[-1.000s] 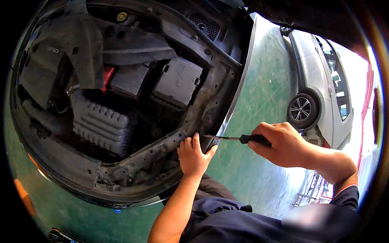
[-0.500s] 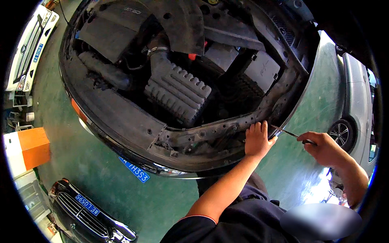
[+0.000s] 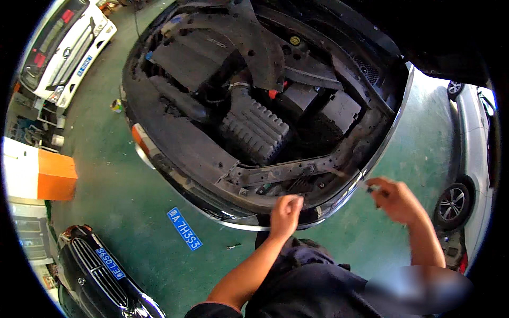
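Note:
My right hand [image 3: 395, 201] is closed round the dark handle of a screwdriver [image 3: 367, 187]. Its thin shaft, smeared by motion, points left over the front corner of the car's open engine bay. My left hand [image 3: 287, 213] is curled in a loose fist above the front bumper edge, and whatever is in it is hidden. Beyond both hands, the ribbed black air filter box [image 3: 255, 130] sits in the bay. The dusty metal front crossmember [image 3: 289, 170] runs between that box and my hands.
A blue number plate [image 3: 184, 229] and a small wrench-like tool [image 3: 234, 246] lie on the green floor. A black car [image 3: 101, 270] stands at lower left, a white truck [image 3: 69, 50] at upper left, a silver car [image 3: 472, 138] at right. An orange-and-white box [image 3: 55, 177] stands left.
My left hand has come off the car's corner, moved left and nearer to me, and curled up. The right hand has shifted left with the screwdriver. The whole view has shifted.

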`<state>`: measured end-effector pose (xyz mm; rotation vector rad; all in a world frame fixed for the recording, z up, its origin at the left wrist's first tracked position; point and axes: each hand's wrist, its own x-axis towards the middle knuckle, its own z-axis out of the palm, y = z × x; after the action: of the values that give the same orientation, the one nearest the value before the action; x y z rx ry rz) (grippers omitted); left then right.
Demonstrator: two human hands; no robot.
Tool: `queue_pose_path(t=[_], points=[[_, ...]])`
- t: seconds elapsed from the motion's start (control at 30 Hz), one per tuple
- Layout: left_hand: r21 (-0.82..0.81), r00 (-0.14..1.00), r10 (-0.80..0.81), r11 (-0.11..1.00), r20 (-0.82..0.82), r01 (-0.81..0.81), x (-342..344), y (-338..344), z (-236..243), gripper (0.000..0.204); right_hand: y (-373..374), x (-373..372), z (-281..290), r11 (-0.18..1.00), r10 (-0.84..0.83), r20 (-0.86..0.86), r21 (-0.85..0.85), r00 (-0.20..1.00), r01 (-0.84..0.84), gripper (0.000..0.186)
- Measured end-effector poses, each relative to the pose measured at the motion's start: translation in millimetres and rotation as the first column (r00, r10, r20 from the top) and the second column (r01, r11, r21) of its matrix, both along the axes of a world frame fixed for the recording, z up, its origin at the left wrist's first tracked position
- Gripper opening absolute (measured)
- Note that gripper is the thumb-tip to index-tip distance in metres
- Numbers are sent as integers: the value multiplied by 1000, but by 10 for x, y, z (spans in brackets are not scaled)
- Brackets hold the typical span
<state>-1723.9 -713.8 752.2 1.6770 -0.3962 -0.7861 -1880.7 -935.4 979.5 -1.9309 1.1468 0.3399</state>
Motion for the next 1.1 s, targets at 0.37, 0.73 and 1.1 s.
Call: queue_pose_path(t=[0.37,0.73,1.1], points=[[344,955,189,902,227,-261,702,2004,-92,23,1554,229,-1239,969,79,341,194,937,-152,47],[331,621,-466,885,631,328,2343,1039,-172,19,1318,1116,-941,954,271,100,-164,958,-252,37],[491,361,-728,670,583,557,2659,794,-449,16,1921,2078,-909,956,191,-146,-197,971,-217,28]])
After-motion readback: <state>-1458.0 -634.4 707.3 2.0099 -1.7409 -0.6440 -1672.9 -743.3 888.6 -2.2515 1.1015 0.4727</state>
